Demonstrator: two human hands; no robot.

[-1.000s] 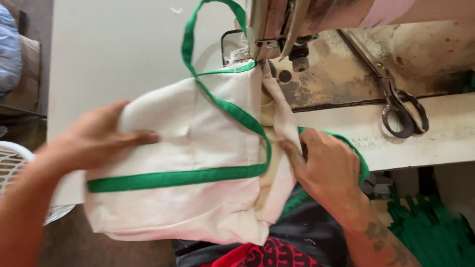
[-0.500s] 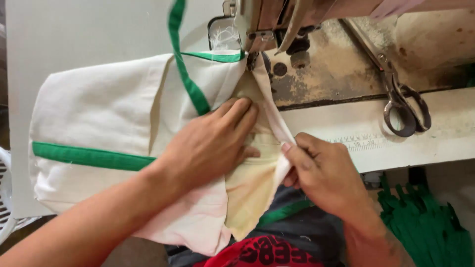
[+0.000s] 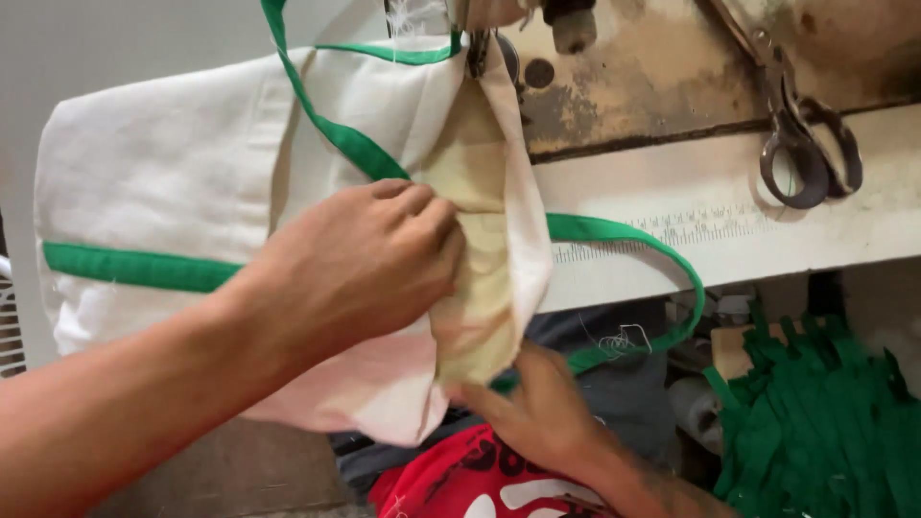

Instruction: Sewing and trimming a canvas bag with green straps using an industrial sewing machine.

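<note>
Head view, bag: a white cloth bag (image 3: 182, 182) with green trim lies spread on the table (image 3: 729, 240), its upper edge tucked under the sewing machine (image 3: 652, 86) at the top of the frame.
Head view, left hand: the left hand (image 3: 360, 264) lies on the middle of the bag, fingers curled together and pinching a folded cream-coloured seam where the cloth turns over.
Head view, right hand: the right hand (image 3: 537, 408) sits below the table edge, fingers closed on the lower end of the same fold, just beneath the left hand.
Head view, bag to grip: the fold runs upright between the two hands; the left grip clamps it from above, the right grip holds its bottom tip; the rest of the bag spreads to the left of both.
Head view, green strap: a green strap (image 3: 633, 235) loops from the bag across the table and hangs over its front edge, right of the fold.
Head view, scissors: dark scissors (image 3: 801, 144) rest on the machine bed, well apart from both hands, to the upper right.
Head view, green strips: a heap of green strips (image 3: 825, 422) lies low at the right, below the table.
</note>
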